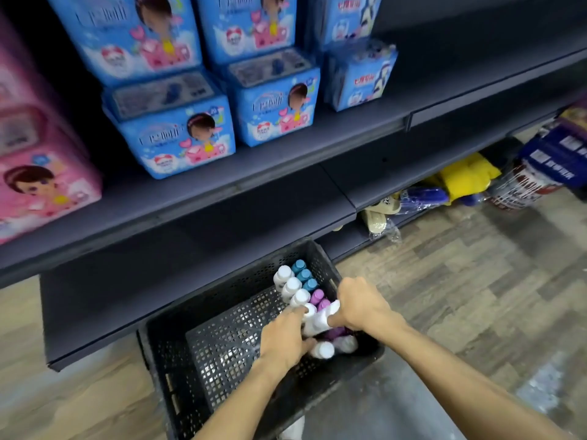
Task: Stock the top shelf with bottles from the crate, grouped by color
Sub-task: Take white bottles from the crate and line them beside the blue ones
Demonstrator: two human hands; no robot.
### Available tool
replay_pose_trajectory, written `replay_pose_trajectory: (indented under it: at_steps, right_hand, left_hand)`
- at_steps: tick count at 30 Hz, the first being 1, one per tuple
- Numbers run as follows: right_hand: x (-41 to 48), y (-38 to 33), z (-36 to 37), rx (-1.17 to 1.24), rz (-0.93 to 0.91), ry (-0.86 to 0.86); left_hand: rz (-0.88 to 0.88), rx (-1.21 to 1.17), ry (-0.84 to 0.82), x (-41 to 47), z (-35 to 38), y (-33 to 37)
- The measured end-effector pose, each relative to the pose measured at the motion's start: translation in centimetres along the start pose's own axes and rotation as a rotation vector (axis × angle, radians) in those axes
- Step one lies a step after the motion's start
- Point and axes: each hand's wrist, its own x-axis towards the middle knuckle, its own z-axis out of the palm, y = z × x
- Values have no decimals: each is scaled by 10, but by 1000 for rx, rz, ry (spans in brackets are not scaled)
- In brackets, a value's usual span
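A black perforated crate (178,354) sits on the floor below the shelves. Along its right side stand small bottles: white ones (291,285), blue ones (304,275) and purple ones (317,296). My right hand (360,303) grips a white bottle (320,319) tilted above the others. My left hand (282,338) reaches in beside it, fingers touching a white bottle top (309,309); more white bottles (324,350) lie below it.
Dark shelves (286,173) rise behind the crate, holding blue packs (178,138) and pink packs (38,185). Under the lowest shelf at right lie yellow and blue bagged goods (457,182). Wood-pattern floor (460,265) stretches to the right.
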Motion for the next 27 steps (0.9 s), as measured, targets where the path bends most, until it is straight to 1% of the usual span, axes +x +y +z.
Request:
replay_pose_trajectory:
  at_steps: [3, 6, 9, 11, 13, 15, 18, 21, 27]
  right_hand:
    - [-6, -12, -20, 35, -58, 49]
    - [-11, -23, -30, 38, -95, 96]
    - [-16, -29, -33, 33, -131, 124]
    - [-17, -28, -33, 77, -187, 139]
    - [-16, -21, -30, 152, -250, 117]
    - [-16, -13, -26, 124, -291, 93]
    - [-13, -5, -14, 91, -270, 112]
    - [-11, -4, -10, 90, -240, 115]
    - [-17, -18, -44, 112, -264, 186]
  left_hand:
    - [49, -79, 95, 2, -14, 6]
    - [55, -106, 172, 4, -24, 9]
    - [51, -101, 205, 3, -32, 9]
    - [42, -118, 232, 2, -37, 5]
    - [54, -132, 255, 2, -43, 1]
    - [60, -119, 268, 2, -50, -2]
    - [25, -120, 264, 1, -63, -3]
    - [31, -168, 257, -2, -79, -1]
    - [101, -170, 262, -6, -139, 13]
